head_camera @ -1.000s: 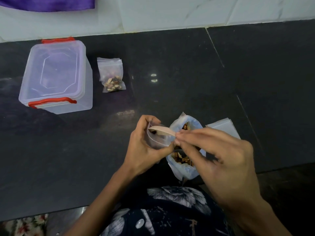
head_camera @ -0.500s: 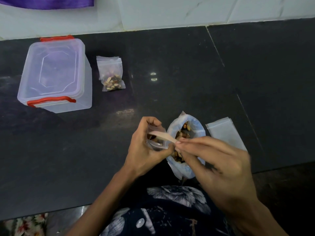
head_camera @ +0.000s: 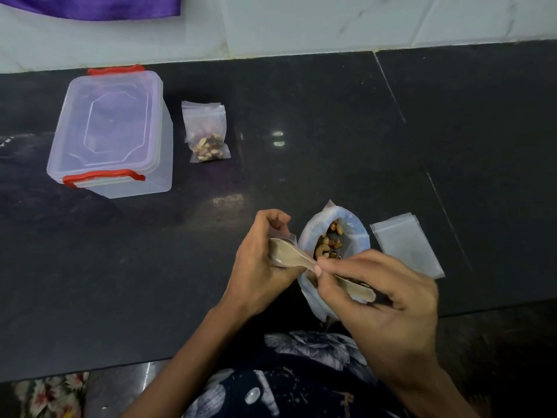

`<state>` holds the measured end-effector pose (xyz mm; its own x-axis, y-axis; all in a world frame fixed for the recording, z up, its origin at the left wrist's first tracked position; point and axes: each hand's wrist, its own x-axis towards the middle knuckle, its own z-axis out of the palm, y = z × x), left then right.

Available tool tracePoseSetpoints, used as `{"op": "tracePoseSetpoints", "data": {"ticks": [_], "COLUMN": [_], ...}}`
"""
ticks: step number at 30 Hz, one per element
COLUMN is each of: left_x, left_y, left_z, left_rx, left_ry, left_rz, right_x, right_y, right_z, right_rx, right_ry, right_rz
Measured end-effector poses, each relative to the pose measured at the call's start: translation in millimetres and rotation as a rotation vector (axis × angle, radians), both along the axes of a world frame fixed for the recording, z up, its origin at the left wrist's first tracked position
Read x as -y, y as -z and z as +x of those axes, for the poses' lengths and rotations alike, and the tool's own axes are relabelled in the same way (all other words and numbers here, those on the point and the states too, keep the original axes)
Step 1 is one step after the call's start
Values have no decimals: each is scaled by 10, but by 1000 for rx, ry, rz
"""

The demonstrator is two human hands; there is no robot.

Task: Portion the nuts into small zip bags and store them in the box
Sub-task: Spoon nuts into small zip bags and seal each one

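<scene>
My left hand [head_camera: 259, 263] holds a small clear zip bag [head_camera: 284, 238] with its mouth held apart, near the counter's front. My right hand [head_camera: 388, 300] grips a pale wooden spoon [head_camera: 301, 259] by its handle, and the spoon's bowl sits in the small bag's mouth. Just right of it stands a large white bag of mixed nuts [head_camera: 330, 239], its top wide apart. A filled small zip bag [head_camera: 206, 134] lies flat farther back. The clear plastic box [head_camera: 111, 134] with red clips stands at the back left, lid on.
A stack of empty zip bags [head_camera: 407, 245] lies right of the nut bag. The dark stone counter [head_camera: 331, 131] ends at a white tiled wall [head_camera: 301, 22] behind. Purple cloth [head_camera: 90, 6] hangs at the top left. My patterned clothing [head_camera: 301, 372] shows below the counter edge.
The spoon's bowl has gone deeper into the small bag and tipped. My right hand has shifted slightly right and down. The empty bags are more exposed.
</scene>
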<state>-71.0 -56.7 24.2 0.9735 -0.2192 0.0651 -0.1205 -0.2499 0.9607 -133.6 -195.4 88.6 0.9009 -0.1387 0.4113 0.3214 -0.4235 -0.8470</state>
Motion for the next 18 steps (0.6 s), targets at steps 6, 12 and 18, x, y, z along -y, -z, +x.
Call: {"op": "tracePoseSetpoints", "data": {"ticks": [6,12,18], "left_x": [-13,-23,-137], "left_y": [40,13,-6], "left_z": [-12,-29,4], "left_rx": [19,76,43], "left_ry": [-31,-56,-97], "left_rz": [20,49,68], "right_x": [91,246,842], "right_y": [-51,-95,-18], "right_z": [9,62,194], "right_rx": [83,-12,-521], "right_ry": [73,133,261], "right_rz": [-46,-141,-138]}}
